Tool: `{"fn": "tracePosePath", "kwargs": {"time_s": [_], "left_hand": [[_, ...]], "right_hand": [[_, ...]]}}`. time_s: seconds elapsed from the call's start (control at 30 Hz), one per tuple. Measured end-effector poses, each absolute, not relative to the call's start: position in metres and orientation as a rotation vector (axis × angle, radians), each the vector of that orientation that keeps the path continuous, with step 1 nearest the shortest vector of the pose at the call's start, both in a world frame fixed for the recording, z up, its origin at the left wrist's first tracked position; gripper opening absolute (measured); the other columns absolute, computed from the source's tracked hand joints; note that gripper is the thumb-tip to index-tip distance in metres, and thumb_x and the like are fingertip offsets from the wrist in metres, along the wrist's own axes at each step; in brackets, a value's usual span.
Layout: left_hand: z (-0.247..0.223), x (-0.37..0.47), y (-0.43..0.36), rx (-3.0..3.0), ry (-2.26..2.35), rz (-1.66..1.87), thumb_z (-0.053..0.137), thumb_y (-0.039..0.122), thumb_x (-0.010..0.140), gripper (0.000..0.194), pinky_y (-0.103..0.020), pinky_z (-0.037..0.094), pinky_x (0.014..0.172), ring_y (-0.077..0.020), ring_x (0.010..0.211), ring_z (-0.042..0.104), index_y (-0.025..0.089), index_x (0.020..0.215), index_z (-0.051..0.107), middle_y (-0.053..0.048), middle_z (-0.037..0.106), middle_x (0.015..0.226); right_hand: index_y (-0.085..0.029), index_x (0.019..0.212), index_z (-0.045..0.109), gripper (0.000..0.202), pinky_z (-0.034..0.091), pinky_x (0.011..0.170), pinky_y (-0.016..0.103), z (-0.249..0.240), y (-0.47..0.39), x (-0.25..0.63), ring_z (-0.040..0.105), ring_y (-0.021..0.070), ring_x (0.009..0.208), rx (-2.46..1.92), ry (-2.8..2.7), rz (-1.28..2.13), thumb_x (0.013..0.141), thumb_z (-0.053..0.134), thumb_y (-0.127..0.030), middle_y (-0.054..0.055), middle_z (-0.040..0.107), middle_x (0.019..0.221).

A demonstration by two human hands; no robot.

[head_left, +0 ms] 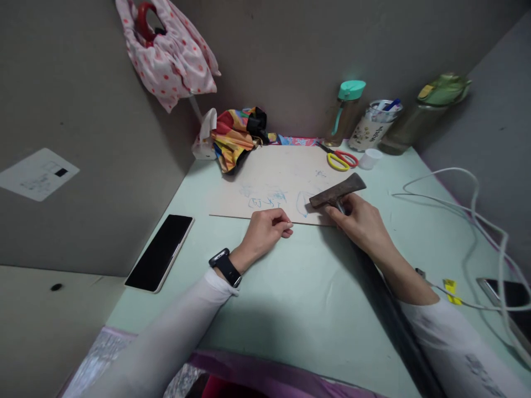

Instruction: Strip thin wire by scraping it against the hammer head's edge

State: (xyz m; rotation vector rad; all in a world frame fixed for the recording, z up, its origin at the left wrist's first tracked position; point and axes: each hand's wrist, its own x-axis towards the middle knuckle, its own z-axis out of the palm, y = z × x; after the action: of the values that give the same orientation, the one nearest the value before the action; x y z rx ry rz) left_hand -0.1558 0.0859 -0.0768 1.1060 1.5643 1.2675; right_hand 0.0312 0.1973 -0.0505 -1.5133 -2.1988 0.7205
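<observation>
My right hand [360,224] is closed round the neck of a hammer [338,192] just below its head. The brown, rusty-looking metal head has one flared end and lies over the near edge of the board. Its long black handle runs back under my right forearm toward the lower right. My left hand [267,232], with a black watch [226,266] on the wrist, rests at the near edge of the pale board [265,171]. Its fingers are curled in and nothing shows in them. Blue marker scribbles cover parts of the board.
A phone [161,253] lies at left. Scissors [341,158], a white cap [370,158], a teal-lidded bottle [346,113], a pen cup [373,127] and a green-lidded bottle [427,119] stand at the back. A folded umbrella [236,135] lies back left. White cable [473,207] loops at right.
</observation>
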Motion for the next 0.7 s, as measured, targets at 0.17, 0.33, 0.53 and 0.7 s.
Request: {"fn": "tracePosePath", "kwargs": {"time_s": [0.17,0.33,0.53,0.7], "left_hand": [[-0.081,-0.157,0.086,1.166,1.546,1.247,0.065,0.007,0.081,0.015,-0.020,0.059,0.063,-0.0130,0.063,0.072,0.011,0.068,0.067,-0.002,0.070,0.064],[-0.090,-0.159,0.087,1.215,1.539,1.283,0.063,0.008,0.083,0.013,-0.022,0.059,0.062,-0.0133,0.060,0.071,0.011,0.071,0.069,-0.003,0.070,0.064],[-0.090,-0.158,0.086,1.099,1.462,1.334,0.059,0.004,0.084,0.016,-0.021,0.060,0.062,-0.0122,0.062,0.070,0.010,0.074,0.070,-0.003,0.068,0.065],[-0.085,-0.155,0.085,1.046,1.497,1.316,0.059,0.002,0.084,0.016,-0.020,0.060,0.060,-0.0116,0.060,0.069,0.009,0.077,0.072,-0.002,0.068,0.063]], "right_hand": [[-0.022,0.096,0.047,0.026,0.037,0.044,0.028,-0.038,0.178,0.027,0.047,0.0144,0.044,-1.331,-2.134,1.128,0.082,0.050,-0.044,-0.005,0.052,0.054],[-0.024,0.088,0.044,0.032,0.034,0.038,0.026,-0.027,0.154,0.026,0.043,0.0101,0.040,-1.257,-2.083,1.343,0.084,0.057,-0.052,-0.005,0.054,0.060],[-0.024,0.082,0.039,0.034,0.034,0.042,0.026,-0.010,0.141,0.021,0.044,0.0109,0.040,-1.303,-2.241,1.173,0.087,0.055,-0.053,-0.006,0.050,0.053],[-0.024,0.086,0.037,0.029,0.032,0.047,0.027,-0.009,0.142,0.015,0.047,0.0135,0.041,-1.276,-2.385,0.996,0.089,0.051,-0.049,-0.005,0.051,0.053]]}}
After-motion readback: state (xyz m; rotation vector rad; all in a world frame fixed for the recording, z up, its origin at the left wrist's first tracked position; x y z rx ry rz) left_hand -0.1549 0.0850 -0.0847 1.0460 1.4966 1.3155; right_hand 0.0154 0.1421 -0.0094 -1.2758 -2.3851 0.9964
